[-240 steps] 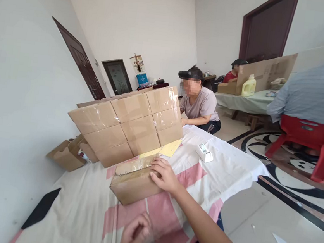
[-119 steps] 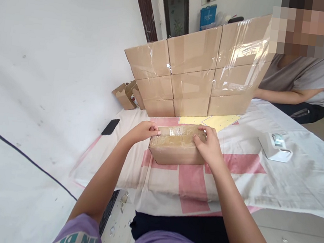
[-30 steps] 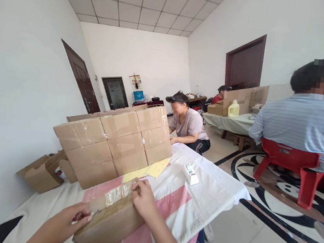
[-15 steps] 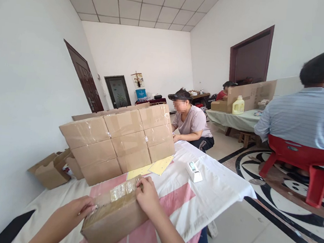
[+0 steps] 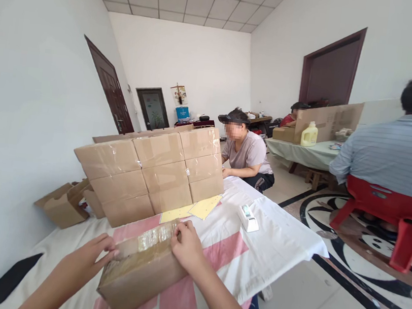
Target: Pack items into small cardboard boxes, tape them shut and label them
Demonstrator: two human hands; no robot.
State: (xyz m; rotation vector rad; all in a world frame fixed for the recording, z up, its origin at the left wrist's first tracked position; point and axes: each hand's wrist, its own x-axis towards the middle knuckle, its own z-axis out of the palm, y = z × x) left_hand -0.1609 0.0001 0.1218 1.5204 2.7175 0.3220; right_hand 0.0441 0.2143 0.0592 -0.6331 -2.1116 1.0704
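Note:
A closed cardboard box lies on the cloth in front of me, with shiny clear packing tape along its top. At the box's left top edge is my left hand, thumb and fingertips drawn together. Whatever lies between them is too small to make out. My right hand is closed on the box's far right top edge, its fingers curled. Beyond the box stands a wall of stacked, taped cardboard boxes. Yellow sheets lie at its foot.
A white handheld device sits on the cloth-covered table to the right. An opened carton is at the left by the wall. One person crouches past the stack; another sits on a red chair.
My left hand has moved slightly up and left along the box's end. My right hand keeps its place on the edge. The view has shifted a little.

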